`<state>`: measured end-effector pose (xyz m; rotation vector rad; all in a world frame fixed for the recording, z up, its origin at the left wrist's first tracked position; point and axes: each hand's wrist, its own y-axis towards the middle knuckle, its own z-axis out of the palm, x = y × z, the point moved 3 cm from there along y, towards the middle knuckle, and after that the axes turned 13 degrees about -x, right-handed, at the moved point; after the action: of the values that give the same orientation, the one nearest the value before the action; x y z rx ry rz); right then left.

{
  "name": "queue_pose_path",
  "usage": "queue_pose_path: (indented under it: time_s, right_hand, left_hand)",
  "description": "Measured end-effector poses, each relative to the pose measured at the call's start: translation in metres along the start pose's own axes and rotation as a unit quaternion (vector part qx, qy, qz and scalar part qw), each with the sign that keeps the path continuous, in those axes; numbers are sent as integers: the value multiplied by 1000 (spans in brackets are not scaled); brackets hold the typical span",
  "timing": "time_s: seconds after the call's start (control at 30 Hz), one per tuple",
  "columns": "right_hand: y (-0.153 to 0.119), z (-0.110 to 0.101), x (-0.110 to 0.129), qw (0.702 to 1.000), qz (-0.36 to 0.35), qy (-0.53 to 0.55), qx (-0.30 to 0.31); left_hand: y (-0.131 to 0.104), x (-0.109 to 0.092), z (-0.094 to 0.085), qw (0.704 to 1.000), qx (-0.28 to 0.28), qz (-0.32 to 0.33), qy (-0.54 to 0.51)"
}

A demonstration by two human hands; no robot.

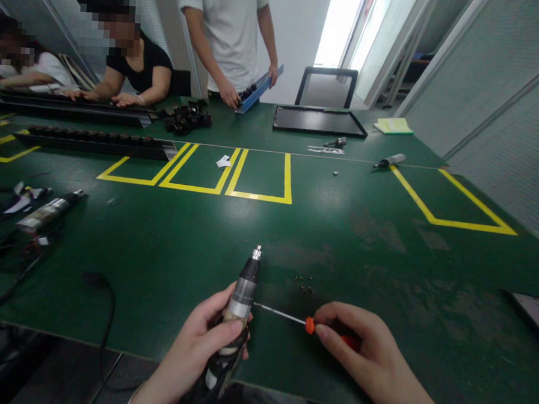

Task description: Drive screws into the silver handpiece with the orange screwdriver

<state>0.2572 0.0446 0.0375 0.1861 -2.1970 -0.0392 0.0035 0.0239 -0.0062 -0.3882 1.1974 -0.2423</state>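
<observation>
Wrapped round the body of an electric screwdriver (246,285), my left hand (208,331) holds it tilted, its metal nose pointing away from me. The tool's lower end lies partly behind my fingers. My right hand (357,339) grips a screwdriver (309,325) by its orange-red handle. That screwdriver's thin shaft points left, and its tip is at the side of the electric screwdriver's body; whether it touches cannot be made out. Several small screws (307,289) lie on the green table just beyond my right hand.
Another electric screwdriver (47,213) and cables lie at left. Yellow tape (258,196) marks the green table (186,234). Long black rails (96,143), a black tray (319,121) and a grey tool (391,161) lie farther back. A standing person (228,37) holds a blue strip (259,92); others sit left.
</observation>
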Motion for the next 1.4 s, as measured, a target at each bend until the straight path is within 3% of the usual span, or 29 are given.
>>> queue_pose_path:
  time_s: [0.17,0.47,0.63,1.03,1.4]
  right_hand:
    - [-2,-2,-2,999,2,23,-38]
    - [-2,0,3,998,-48,-23,11]
    - [-2,1,-1,998,-29,-36,30]
    - [-1,-1,2,999,-42,-20,-13]
    - [1,1,0,999,-21,-26,23]
  left_hand:
    - [1,0,0,1000,-8,5,3]
    - [2,-1,2,1000,-11,0,-3]
    - [1,-2,1,1000,0,1,-5]
    - [1,1,-1,1000,-10,-2,-11]
    - [2,2,-1,1000,3,0,-12]
